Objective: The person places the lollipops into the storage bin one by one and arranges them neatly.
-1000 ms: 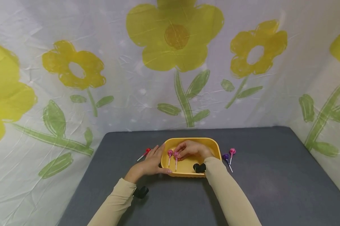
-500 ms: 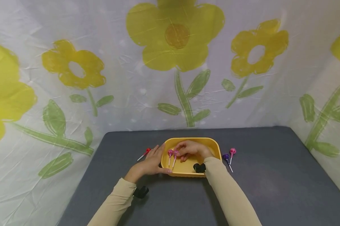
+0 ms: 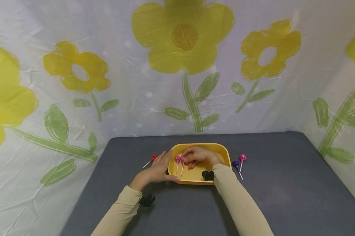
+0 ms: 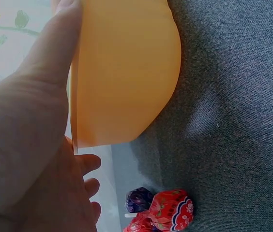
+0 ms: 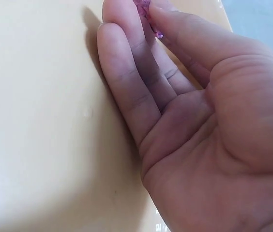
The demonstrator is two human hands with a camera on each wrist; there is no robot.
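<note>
Within the yellow plastic bin (image 3: 201,179), my right hand (image 3: 199,154) pinches the wrapped head of a pink lollipop (image 3: 183,159) between thumb and fingers. Its white stick points toward the front. Just left of it another pink lollipop (image 3: 177,159) lies parallel. In the right wrist view only a bit of the pink wrapper (image 5: 144,7) shows at the fingertips. My left hand (image 3: 158,170) rests against the bin's front left corner, thumb along the front rim and fingers stretched along the left side.
Outside the bin, a red lollipop (image 3: 154,156) lies beside my left fingers. To the right lie a purple lollipop (image 3: 235,163) and a pink one (image 3: 243,158) on the dark grey table (image 3: 283,190). A flower-patterned curtain (image 3: 136,98) hangs behind.
The held lollipop has shifted slightly left toward its neighbour and its stick has swung a little. My left hand and the bin have stayed put.
</note>
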